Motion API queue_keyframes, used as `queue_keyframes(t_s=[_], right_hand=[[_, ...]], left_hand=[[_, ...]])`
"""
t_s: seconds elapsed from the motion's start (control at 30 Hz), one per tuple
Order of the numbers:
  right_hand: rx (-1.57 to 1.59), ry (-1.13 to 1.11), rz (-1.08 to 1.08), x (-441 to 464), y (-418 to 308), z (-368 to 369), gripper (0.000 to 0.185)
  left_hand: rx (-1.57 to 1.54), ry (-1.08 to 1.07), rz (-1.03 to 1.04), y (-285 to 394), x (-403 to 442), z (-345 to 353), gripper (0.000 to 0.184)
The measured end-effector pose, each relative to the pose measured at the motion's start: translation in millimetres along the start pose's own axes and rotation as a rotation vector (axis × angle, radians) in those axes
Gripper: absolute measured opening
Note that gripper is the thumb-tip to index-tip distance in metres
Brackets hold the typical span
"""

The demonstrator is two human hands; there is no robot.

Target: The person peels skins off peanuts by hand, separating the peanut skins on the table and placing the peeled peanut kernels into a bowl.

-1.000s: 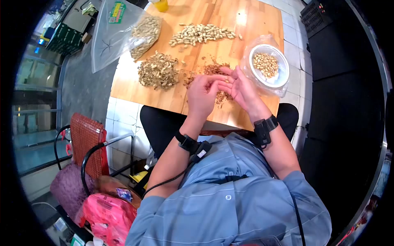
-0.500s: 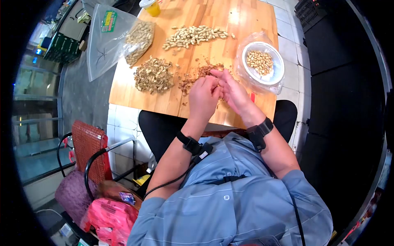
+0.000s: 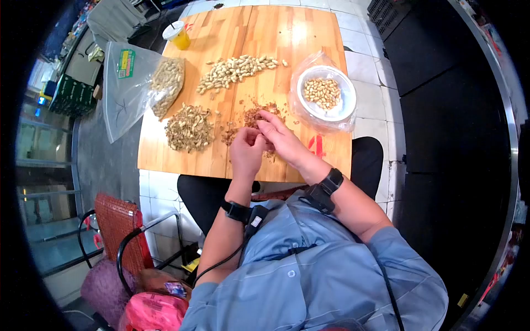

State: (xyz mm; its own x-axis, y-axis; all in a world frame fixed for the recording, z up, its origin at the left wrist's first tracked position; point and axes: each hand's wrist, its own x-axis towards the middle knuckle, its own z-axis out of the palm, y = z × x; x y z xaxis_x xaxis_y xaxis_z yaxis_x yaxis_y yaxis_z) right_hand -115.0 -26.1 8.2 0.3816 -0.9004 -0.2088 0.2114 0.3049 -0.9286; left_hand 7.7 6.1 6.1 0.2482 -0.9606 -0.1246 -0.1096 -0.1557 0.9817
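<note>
My left hand (image 3: 247, 151) has its fingers bent together over the red-brown peanut skins (image 3: 255, 114) near the table's front. Against it lies my right hand (image 3: 285, 141), fingers pressed together and palm turned toward the left one. Whatever is between the fingers is too small to make out. Right of the hands, a white bowl (image 3: 350, 99) in a clear plastic bag holds peeled peanuts (image 3: 322, 93). A heap of empty shells (image 3: 189, 128) lies to the left. Behind the skins is a long pile of unshelled peanuts (image 3: 234, 71).
A clear bag (image 3: 160, 83) of peanuts hangs partly over the wooden table's (image 3: 215, 163) left edge. A lidded cup (image 3: 178, 37) of yellow drink stands at the back left. A red-brown chair (image 3: 118, 234) and pink bag (image 3: 155, 312) are at lower left.
The view has shifted, so the table shows lower and further left, with more of its back edge visible. Both hands have stayed close together over the skins, and the right fingers have drawn together.
</note>
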Motion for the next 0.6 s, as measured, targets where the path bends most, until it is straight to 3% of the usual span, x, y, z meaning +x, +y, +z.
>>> queue_keyframes(t_s=[0.07, 0.17, 0.27, 0.6], right_hand=[[-0.248, 0.196, -0.124, 14.4, 28.2, -9.0, 0.054], [-0.225, 0.054, 0.122, 1.0, -6.6, -7.1, 0.038], [-0.261, 0.014, 0.187, 2.9, -12.1, -4.2, 0.024], [-0.075, -0.007, 0.152, 3.8, -8.9, -16.5, 0.019]], left_hand=[[-0.107, 0.010, -0.018, -10.1, 6.8, -5.6, 0.004], [-0.259, -0.035, -0.036, -12.6, 10.3, -7.8, 0.004], [-0.375, -0.070, -0.052, -11.9, 10.0, -8.8, 0.003], [-0.302, -0.039, 0.027, -9.5, 9.6, -6.1, 0.005]])
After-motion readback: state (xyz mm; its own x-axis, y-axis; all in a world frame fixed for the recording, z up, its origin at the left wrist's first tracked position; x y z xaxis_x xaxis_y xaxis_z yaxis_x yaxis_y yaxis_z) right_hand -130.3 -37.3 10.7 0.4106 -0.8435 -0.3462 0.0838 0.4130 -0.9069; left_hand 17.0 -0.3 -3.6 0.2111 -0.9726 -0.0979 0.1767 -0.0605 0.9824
